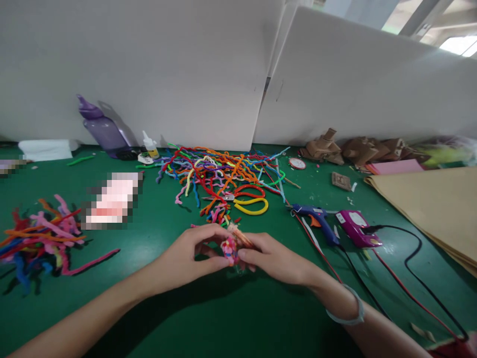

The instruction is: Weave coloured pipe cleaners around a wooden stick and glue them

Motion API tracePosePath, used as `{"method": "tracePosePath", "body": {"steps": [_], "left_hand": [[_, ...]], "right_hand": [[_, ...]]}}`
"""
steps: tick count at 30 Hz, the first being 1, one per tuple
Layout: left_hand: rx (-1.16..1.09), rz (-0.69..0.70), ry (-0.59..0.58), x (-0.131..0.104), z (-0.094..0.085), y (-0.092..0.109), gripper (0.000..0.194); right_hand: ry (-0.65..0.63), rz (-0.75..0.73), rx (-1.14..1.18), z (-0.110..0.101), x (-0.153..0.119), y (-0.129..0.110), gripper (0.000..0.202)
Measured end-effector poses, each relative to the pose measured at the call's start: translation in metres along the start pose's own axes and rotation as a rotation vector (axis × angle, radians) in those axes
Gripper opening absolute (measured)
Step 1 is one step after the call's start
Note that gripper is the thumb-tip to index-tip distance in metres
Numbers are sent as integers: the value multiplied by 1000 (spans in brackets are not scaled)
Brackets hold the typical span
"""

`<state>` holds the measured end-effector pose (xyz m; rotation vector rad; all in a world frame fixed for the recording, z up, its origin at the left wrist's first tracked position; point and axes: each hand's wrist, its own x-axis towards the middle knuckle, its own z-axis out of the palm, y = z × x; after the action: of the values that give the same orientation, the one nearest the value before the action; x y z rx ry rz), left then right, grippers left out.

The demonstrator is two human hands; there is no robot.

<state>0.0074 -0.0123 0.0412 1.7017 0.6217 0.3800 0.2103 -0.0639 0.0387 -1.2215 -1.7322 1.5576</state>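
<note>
My left hand [201, 253] is closed, its fingertips and thumb pinching a small pink, multicoloured fuzzy bundle [229, 249] that looks made of pipe cleaner pieces. Close against it, my right hand [264, 256] is closed round an orange-brown stick-like piece [242, 237] with a pale end. The right thumb touches the bundle's edge. Just beyond both hands lie short pipe cleaner cuttings [218, 214]. Scissors [249, 200] with one red and one yellow handle rest behind them, by a tangled heap of long pipe cleaners [216, 169].
More pipe cleaners [44, 233] lie at left near a blurred-out flat object [114, 201]. A purple bottle [106, 132] and small glue bottle [150, 144] stand behind. At right are a blue glue gun [316, 219], a magenta box [356, 226], cables, and brown paper [432, 199].
</note>
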Motion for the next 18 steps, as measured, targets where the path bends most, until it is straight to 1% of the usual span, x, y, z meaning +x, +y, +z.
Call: {"method": "tracePosePath", "body": {"steps": [3,5,7,11,14,16,17,18], "left_hand": [[-75,-50,27,0,4,-1,22],[-85,-52,44,0,4,-3,22],[-50,-30,80,0,5,-4,20],[46,50,165,0,6,-5,14],[95,107,221,-1,8,-6,12],[127,129,265,-3,11,-7,14],[143,136,285,-3,11,-8,14],[160,148,305,-4,12,-9,15]], "right_hand": [[0,0,52,0,0,0,14],[3,-1,23,1,0,0,17],[26,-18,-40,2,0,-1,17],[140,-109,-167,7,0,0,18],[214,-183,-264,11,-1,2,13],[235,-249,-348,12,-1,5,4],[235,-284,-390,13,-2,5,3],[230,-317,-431,13,-2,6,9]]}}
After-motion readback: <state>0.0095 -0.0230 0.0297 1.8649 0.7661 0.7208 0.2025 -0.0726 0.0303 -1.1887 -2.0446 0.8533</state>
